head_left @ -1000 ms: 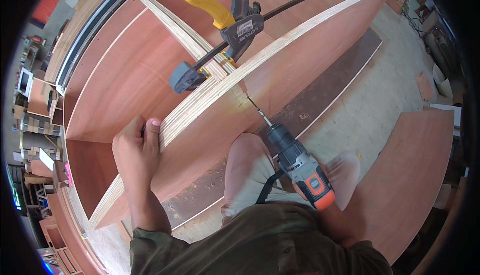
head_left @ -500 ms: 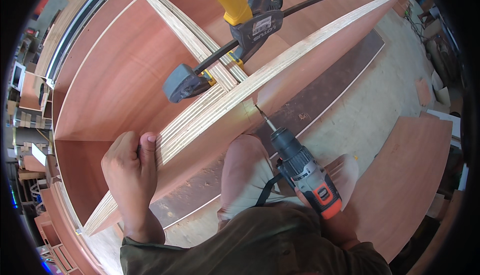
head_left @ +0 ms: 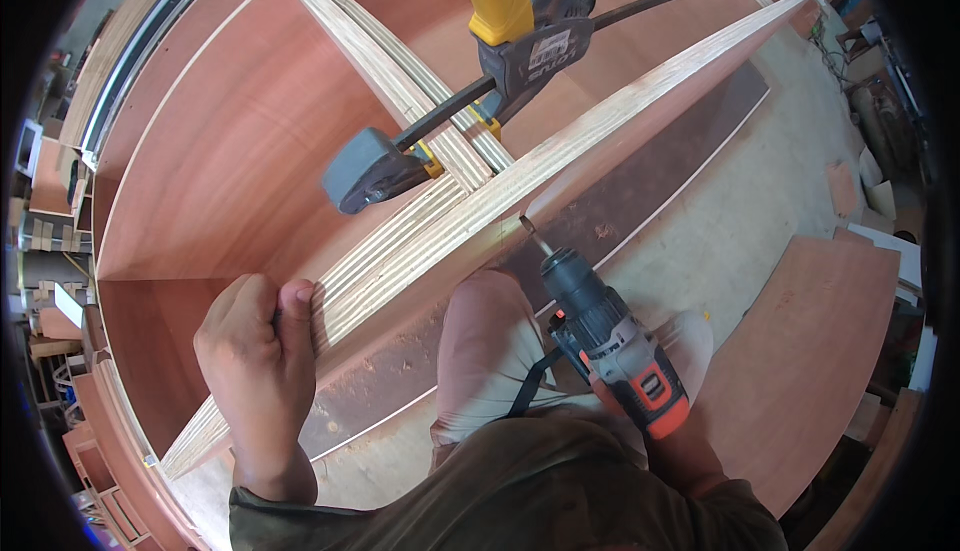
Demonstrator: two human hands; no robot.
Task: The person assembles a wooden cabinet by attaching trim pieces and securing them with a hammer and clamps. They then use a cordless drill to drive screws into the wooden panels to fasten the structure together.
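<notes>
Nearest us, our left hand (head_left: 262,371) clamps the plywood panel's edge (head_left: 480,226); our right hand (head_left: 665,431), mostly hidden, grips the cordless drill (head_left: 610,341), its long axis pointing up-left, bit touching the panel face; we judge the fastening barely begun; beyond, a bar clamp (head_left: 470,111) pins the joint.

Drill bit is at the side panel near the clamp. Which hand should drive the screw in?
Right, most likely. The right hand already holds the drill, its bit on the plywood panel below the bar clamp. The left hand grips the panel's top edge, well placed to steady it.
</notes>
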